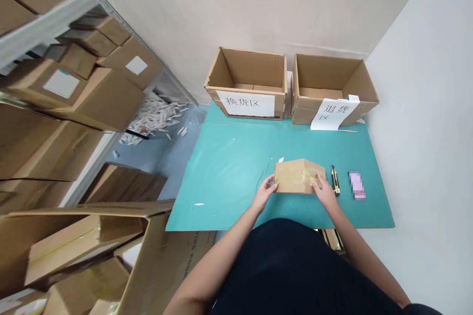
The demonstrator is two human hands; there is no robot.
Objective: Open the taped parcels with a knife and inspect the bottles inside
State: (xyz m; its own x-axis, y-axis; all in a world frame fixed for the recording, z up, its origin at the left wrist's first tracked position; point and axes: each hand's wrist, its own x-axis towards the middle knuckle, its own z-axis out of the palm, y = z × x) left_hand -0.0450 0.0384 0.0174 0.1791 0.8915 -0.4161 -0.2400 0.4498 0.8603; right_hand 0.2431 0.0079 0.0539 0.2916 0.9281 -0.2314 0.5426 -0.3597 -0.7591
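A small taped cardboard box (290, 176) is held between my two hands over the near part of the green table. My left hand (265, 192) grips its left end, thumb in front. My right hand (323, 189) has its fingers on the right end, beside a strip of yellowish tape. Just right of that hand lies a yellow and black box cutter (335, 180). Farther right is a pink, blurred-out object (357, 186) that I cannot make out.
Two open cardboard boxes with paper signs, the left box (246, 103) and the right box (303, 117), stand along the back of the green table (229, 157). On the left, a shelf (88, 157) holds several cartons. A large open carton (148, 256) of boxes stands at the near left.
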